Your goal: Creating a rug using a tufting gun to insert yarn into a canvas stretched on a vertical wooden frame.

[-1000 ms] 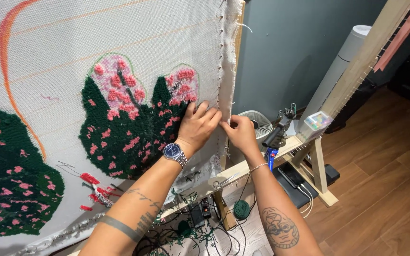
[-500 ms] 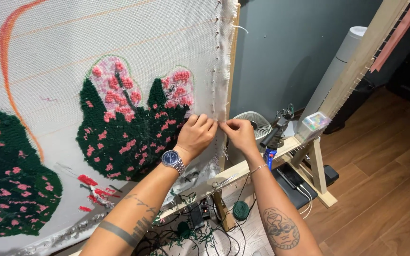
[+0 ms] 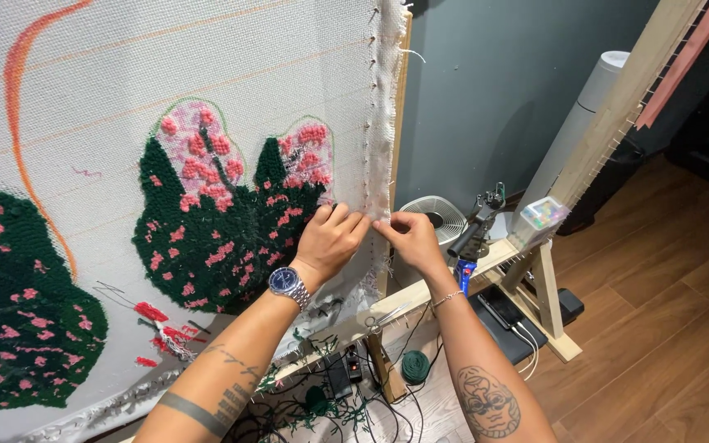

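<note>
Hands, left [image 3: 331, 242] and right [image 3: 408, 239], pinch the cloth edge [image 3: 379, 164] (fingertips nearly meeting).

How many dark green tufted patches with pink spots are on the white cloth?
2: one patch beside the left hand, one at the left edge, cut off; more may lie outside the view.

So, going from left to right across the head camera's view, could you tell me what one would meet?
Large dark green tufted patch → orange curved line → green and pink tufted flower patch → left hand → right hand → small fan → leaning wooden beam.
</note>
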